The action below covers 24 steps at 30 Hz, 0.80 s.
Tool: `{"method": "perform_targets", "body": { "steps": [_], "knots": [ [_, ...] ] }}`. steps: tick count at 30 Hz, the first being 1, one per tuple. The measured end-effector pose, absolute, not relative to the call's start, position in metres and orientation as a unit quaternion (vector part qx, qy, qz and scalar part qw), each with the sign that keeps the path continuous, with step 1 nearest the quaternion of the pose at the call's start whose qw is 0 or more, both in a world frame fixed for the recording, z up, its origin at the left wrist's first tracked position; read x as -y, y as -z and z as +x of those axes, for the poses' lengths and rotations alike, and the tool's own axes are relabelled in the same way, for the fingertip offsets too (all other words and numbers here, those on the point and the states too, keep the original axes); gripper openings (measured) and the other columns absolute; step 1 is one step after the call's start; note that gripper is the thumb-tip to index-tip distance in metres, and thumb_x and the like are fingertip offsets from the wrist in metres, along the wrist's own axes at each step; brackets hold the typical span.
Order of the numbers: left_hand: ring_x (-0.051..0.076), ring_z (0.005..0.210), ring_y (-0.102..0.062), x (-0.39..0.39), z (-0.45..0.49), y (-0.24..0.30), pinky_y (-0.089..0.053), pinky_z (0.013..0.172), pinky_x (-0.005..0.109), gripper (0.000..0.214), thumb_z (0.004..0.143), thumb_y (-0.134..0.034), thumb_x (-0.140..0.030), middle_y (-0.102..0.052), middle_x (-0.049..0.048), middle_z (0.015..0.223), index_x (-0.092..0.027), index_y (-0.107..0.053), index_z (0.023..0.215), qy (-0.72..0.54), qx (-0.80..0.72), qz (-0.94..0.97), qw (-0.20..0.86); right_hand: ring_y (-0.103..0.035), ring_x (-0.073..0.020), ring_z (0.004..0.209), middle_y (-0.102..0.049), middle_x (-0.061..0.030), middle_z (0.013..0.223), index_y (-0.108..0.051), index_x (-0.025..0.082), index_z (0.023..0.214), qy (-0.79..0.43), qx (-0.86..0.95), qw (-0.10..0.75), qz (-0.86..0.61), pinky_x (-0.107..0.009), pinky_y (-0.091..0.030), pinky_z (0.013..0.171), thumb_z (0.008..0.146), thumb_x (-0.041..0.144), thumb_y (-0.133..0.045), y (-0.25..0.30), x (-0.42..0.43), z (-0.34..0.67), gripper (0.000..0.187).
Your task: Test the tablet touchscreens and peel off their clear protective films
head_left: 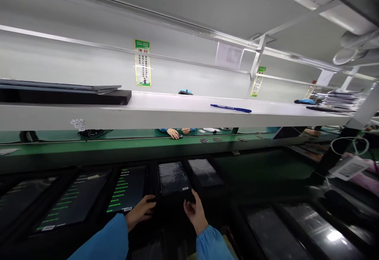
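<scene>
A dark tablet wrapped in glossy film lies flat on the bench in front of me. My left hand grips its near left corner, and my right hand grips its near right corner. To its left lies a tablet whose screen shows lines of green text. On the right, another wrapped tablet rests beside the one I hold. Both my sleeves are blue.
More lit tablets lie at the left and dark trays at the right. A green conveyor runs behind, with another person's hands across it. A white shelf above carries a blue pen and stacked panels.
</scene>
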<state>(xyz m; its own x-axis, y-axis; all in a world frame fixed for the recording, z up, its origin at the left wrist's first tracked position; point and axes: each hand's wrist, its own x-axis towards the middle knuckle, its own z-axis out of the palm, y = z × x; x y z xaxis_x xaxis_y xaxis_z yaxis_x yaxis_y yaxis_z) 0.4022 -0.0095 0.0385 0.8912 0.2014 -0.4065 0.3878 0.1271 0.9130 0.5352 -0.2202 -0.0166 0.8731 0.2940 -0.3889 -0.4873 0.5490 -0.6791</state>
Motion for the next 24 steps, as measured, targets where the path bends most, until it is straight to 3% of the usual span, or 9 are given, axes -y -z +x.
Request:
{"method": "perform_targets", "body": {
  "steps": [3, 5, 7, 10, 12, 14, 17, 20, 24],
  "knots": [
    [0.036, 0.111, -0.057, 0.017, 0.410, -0.043, -0.049, 0.095, 0.041, 0.108, 0.055, -0.078, -0.071, -0.054, 0.0265, 0.123, -0.005, -0.037, 0.129, 0.093, -0.225, 0.580, 0.777, -0.051, -0.0098, 0.057, -0.048, 0.0062, 0.064, -0.058, 0.016, 0.095, -0.220, -0.064, 0.892, -0.390, -0.030, -0.052, 0.070, 0.090, 0.038, -0.057, -0.003, 0.216, 0.541, 0.022],
    [0.035, 0.111, -0.057, 0.021, 0.425, -0.050, -0.052, 0.093, 0.039, 0.089, 0.071, -0.065, -0.071, -0.054, 0.0251, 0.123, -0.004, -0.043, 0.125, 0.083, -0.217, 0.531, 0.815, -0.051, -0.0097, 0.056, -0.049, 0.0069, 0.061, -0.060, 0.016, 0.091, -0.225, -0.032, 0.896, -0.383, -0.032, -0.052, 0.074, 0.086, 0.041, -0.063, -0.018, 0.216, 0.542, 0.026],
    [0.029, 0.114, -0.056, 0.022, 0.442, -0.058, -0.053, 0.092, 0.037, 0.061, 0.089, -0.048, -0.060, -0.052, 0.0182, 0.129, -0.009, -0.047, 0.124, 0.037, -0.219, 0.499, 0.838, -0.051, -0.0095, 0.055, -0.050, 0.0071, 0.059, -0.061, 0.017, 0.088, -0.237, -0.010, 0.892, -0.384, -0.033, -0.053, 0.077, 0.076, 0.045, -0.071, -0.029, 0.216, 0.539, 0.032],
    [0.025, 0.117, -0.053, 0.021, 0.456, -0.068, -0.053, 0.090, 0.039, 0.032, 0.098, -0.042, -0.035, -0.049, 0.0128, 0.132, -0.014, -0.048, 0.121, -0.038, -0.259, 0.489, 0.832, -0.054, -0.0123, 0.053, -0.050, 0.0053, 0.053, -0.064, 0.018, 0.080, -0.282, 0.006, 0.873, -0.398, -0.038, -0.054, 0.080, 0.064, 0.052, -0.077, -0.034, 0.216, 0.524, 0.040],
    [0.028, 0.117, -0.051, 0.020, 0.451, -0.072, -0.055, 0.086, 0.042, 0.025, 0.096, -0.046, -0.027, -0.049, 0.0143, 0.129, -0.012, -0.050, 0.116, -0.063, -0.289, 0.491, 0.819, -0.063, -0.0205, 0.064, -0.060, -0.0020, 0.061, -0.065, 0.016, 0.081, -0.307, 0.006, 0.859, -0.409, -0.045, -0.054, 0.082, 0.058, 0.057, -0.079, -0.030, 0.220, 0.510, 0.048],
    [0.030, 0.117, -0.051, 0.022, 0.436, -0.075, -0.057, 0.081, 0.042, 0.022, 0.093, -0.050, -0.025, -0.051, 0.0140, 0.124, -0.012, -0.053, 0.111, -0.075, -0.304, 0.492, 0.812, -0.066, -0.0301, 0.089, -0.068, -0.0087, 0.090, -0.066, 0.019, 0.093, -0.279, -0.008, 0.866, -0.416, -0.048, -0.053, 0.087, 0.047, 0.059, -0.083, -0.023, 0.232, 0.500, 0.063],
    [0.031, 0.113, -0.054, 0.021, 0.402, -0.084, -0.060, 0.074, 0.041, 0.020, 0.086, -0.058, -0.025, -0.056, 0.0115, 0.111, -0.013, -0.058, 0.102, -0.081, -0.308, 0.489, 0.812, -0.049, -0.0290, 0.124, -0.062, 0.0001, 0.120, -0.059, 0.031, 0.108, -0.156, -0.061, 0.895, -0.413, -0.038, -0.050, 0.096, 0.043, 0.067, -0.079, -0.018, 0.271, 0.496, 0.077],
    [0.033, 0.109, -0.057, 0.006, 0.357, -0.090, -0.061, 0.066, 0.040, 0.023, 0.075, -0.062, -0.029, -0.061, 0.0081, 0.099, -0.016, -0.060, 0.095, -0.102, -0.341, 0.478, 0.803, -0.042, -0.0222, 0.131, -0.063, 0.0054, 0.120, -0.054, 0.035, 0.117, -0.086, -0.109, 0.902, -0.409, -0.033, -0.049, 0.099, 0.065, 0.077, -0.056, -0.019, 0.320, 0.501, 0.067],
    [0.034, 0.110, -0.058, -0.028, 0.274, -0.062, -0.061, 0.068, 0.039, 0.058, 0.050, -0.071, -0.045, -0.067, 0.0026, 0.097, -0.024, -0.057, 0.102, -0.166, -0.432, 0.484, 0.743, -0.052, -0.0342, 0.120, -0.070, -0.0043, 0.106, -0.061, 0.028, 0.114, -0.129, -0.134, 0.874, -0.450, -0.051, -0.054, 0.089, 0.069, 0.080, -0.045, -0.012, 0.358, 0.501, 0.071]
  ]
}}
